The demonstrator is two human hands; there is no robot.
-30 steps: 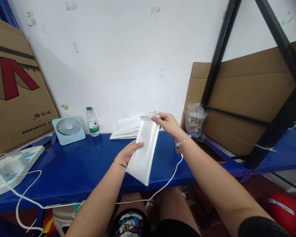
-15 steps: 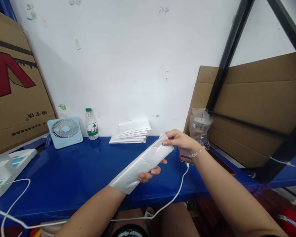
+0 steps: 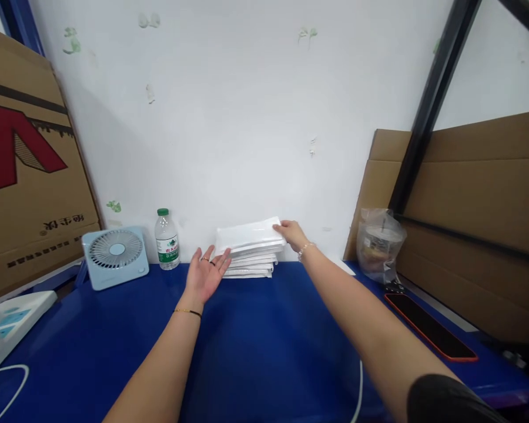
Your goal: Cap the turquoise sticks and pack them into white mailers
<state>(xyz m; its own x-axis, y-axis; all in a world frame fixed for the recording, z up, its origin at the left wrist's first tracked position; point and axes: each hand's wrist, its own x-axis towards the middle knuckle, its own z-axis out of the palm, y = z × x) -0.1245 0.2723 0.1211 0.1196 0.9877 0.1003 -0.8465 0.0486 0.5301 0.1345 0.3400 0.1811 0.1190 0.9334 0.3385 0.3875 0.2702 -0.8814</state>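
Note:
Against the wall stands a stack of flat white packets (image 3: 250, 269) on the blue table. The top white packet (image 3: 247, 236) lies over this stack with a glossy, plastic-looking surface. At its right end my right hand (image 3: 292, 234) pinches the upper corner between thumb and fingers. My left hand (image 3: 206, 275) is beside the left end, palm turned up and fingers spread. Its fingertips are close to the packet edge; whether they touch it I cannot tell.
Left of the stack are a water bottle (image 3: 167, 242), a light blue fan (image 3: 115, 257) and a white power strip (image 3: 20, 320). On the right sit a bagged cup (image 3: 379, 245) and a dark phone-like slab (image 3: 429, 326). Cardboard (image 3: 480, 217) flanks the table (image 3: 247, 352).
The white packet has gone from being held in both hands above the table's front to the top of the stack. My left hand has let go; my right still grips it.

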